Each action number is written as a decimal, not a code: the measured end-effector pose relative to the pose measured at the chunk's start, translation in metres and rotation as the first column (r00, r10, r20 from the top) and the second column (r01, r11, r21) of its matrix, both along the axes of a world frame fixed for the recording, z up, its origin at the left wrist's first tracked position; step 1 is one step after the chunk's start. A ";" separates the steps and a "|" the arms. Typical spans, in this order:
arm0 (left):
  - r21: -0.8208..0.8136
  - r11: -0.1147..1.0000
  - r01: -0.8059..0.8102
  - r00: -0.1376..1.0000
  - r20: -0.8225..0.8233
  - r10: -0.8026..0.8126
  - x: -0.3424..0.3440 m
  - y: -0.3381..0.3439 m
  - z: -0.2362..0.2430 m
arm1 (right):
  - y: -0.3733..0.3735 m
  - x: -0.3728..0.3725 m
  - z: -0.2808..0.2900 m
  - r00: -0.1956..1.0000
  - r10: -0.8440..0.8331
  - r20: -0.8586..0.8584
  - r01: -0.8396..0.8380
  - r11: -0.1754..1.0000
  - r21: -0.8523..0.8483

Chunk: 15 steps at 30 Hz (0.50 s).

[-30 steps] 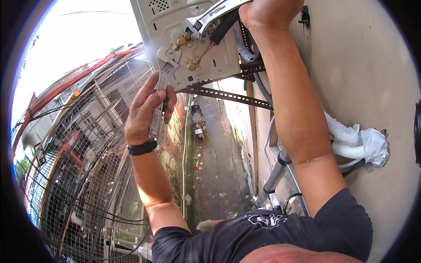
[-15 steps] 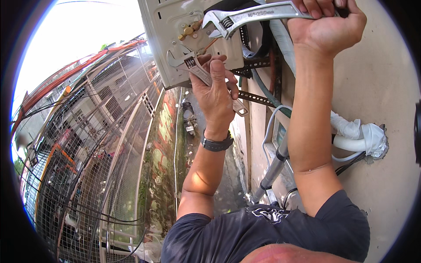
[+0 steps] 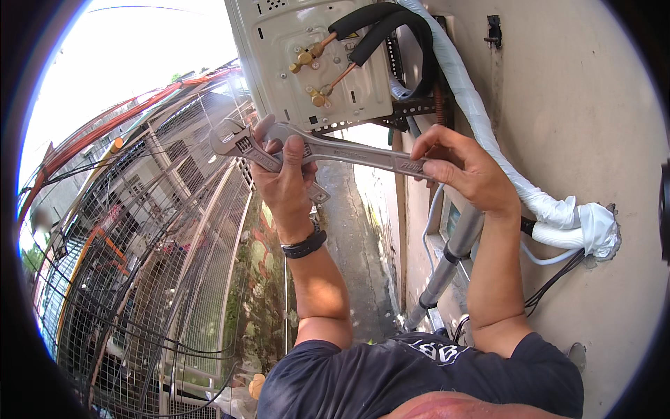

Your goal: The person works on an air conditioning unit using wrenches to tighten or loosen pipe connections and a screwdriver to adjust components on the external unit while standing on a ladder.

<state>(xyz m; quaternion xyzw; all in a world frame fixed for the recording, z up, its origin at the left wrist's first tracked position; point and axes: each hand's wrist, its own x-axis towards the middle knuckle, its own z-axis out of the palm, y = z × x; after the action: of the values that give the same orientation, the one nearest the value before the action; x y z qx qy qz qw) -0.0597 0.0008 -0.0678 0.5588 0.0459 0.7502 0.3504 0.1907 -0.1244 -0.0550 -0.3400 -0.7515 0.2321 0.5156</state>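
Observation:
My left hand (image 3: 285,195) is closed around a smaller adjustable wrench (image 3: 234,144), whose jaws point up and left. The head of a larger adjustable wrench (image 3: 356,153) lies against the same hand, by its fingers. Out at the handle's far end, my right hand (image 3: 478,174) grips the larger wrench between thumb and fingers. Both tools are below the outdoor air-conditioner unit (image 3: 279,105), apart from its brass valves (image 3: 319,96). Copper pipes run from these valves into black foam insulation (image 3: 380,45).
A white-wrapped pipe bundle (image 3: 481,129) runs down to a hole in the beige wall (image 3: 579,119). Under the unit is a black perforated bracket (image 3: 415,107). A grey metal pole (image 3: 447,258) slants below my right hand. Wire mesh (image 3: 188,279) and tangled cables stand left, above a narrow alley (image 3: 356,244).
Both hands have come down from the unit with the wrenches. The larger wrench's head now rests at my left hand, and the valves are uncovered.

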 end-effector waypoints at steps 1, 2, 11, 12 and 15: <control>0.021 0.999 -0.034 0.996 -0.085 0.036 -0.014 0.004 0.004 | 0.007 -0.005 -0.007 0.994 0.015 0.108 -0.012 1.000 -0.028; 0.044 0.997 -0.068 0.983 -0.169 0.075 -0.020 0.006 0.008 | 0.016 -0.015 -0.010 0.974 -0.023 0.225 0.038 0.997 -0.061; 0.328 0.922 -0.205 0.803 -0.482 0.350 0.004 0.010 0.008 | 0.090 -0.088 -0.048 0.937 0.180 -0.299 -0.219 0.971 -0.099; 0.342 0.910 -0.236 0.804 -0.457 0.380 0.006 0.014 0.009 | 0.092 -0.089 -0.050 0.928 0.159 -0.337 -0.198 0.977 -0.084; 0.071 0.968 -0.240 0.874 -0.419 0.247 0.011 0.016 0.020 | 0.105 -0.094 -0.044 0.909 0.141 -0.392 -0.184 0.980 -0.073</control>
<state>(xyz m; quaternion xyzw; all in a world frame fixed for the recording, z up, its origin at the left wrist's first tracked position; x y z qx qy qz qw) -0.0488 0.0172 -0.0476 0.7011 0.1846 0.6491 0.2303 0.0971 -0.0195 -0.0993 -0.2514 -0.6477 0.3767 0.6126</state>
